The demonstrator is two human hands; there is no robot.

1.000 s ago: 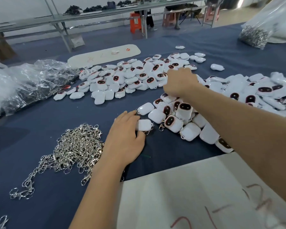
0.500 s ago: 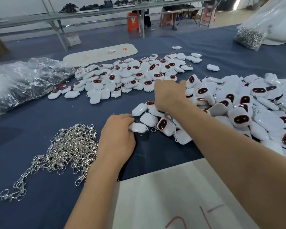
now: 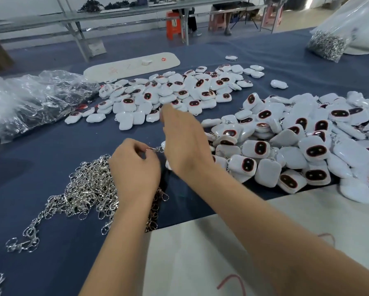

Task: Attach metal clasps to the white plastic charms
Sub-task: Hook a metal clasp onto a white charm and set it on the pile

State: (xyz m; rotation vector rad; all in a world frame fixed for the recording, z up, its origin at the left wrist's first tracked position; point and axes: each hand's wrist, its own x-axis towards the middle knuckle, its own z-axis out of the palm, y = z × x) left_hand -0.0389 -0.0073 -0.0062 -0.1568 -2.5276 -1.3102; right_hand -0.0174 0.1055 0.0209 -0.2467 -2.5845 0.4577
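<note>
Left hand (image 3: 134, 169) at frame center-left, fingers curled, thumb and forefinger pinching a metal clasp (image 3: 156, 149) just above the clasp pile (image 3: 87, 189). Right hand (image 3: 185, 144) at center, touching the other end of that clasp; index finger extended up, blurred. Can't tell whether its other fingers grip anything, palm side hidden. White charms: one heap (image 3: 296, 146) at right, touching the right hand, a second (image 3: 175, 92) upper center. Blue table cloth (image 3: 40, 146) underneath. Crumpled plastic bags (image 3: 30, 99) at left.
</note>
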